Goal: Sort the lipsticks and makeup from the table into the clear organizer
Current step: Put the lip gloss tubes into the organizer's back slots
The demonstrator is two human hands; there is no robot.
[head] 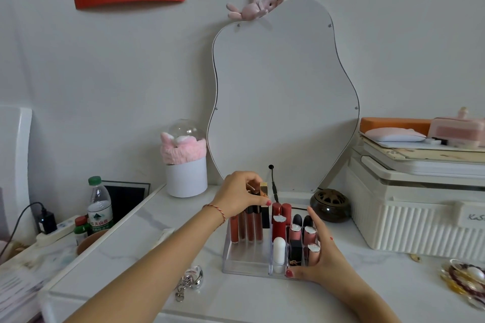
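Note:
The clear organizer (244, 263) stands on the white marble table, in front of the mirror. Several lip gloss tubes (249, 228) stand upright in its back left compartment. Red, pink, black and white lipsticks (279, 228) fill the small slots on its right side. My left hand (241, 193) hovers over the back left compartment, fingers closed on a gold-capped black lipstick (264, 196) that stands beside the glosses. My right hand (324, 257) rests flat against the organizer's right front corner, thumb on its front edge.
A wavy mirror (283, 102) leans behind the organizer. A dark round burner (330, 204) and a white ribbed case (417, 217) sit to the right, a key ring (190, 280) to the front left, and a white cup with pink fluff (185, 173) at the back left. Water bottle (99, 204) on the lower side table.

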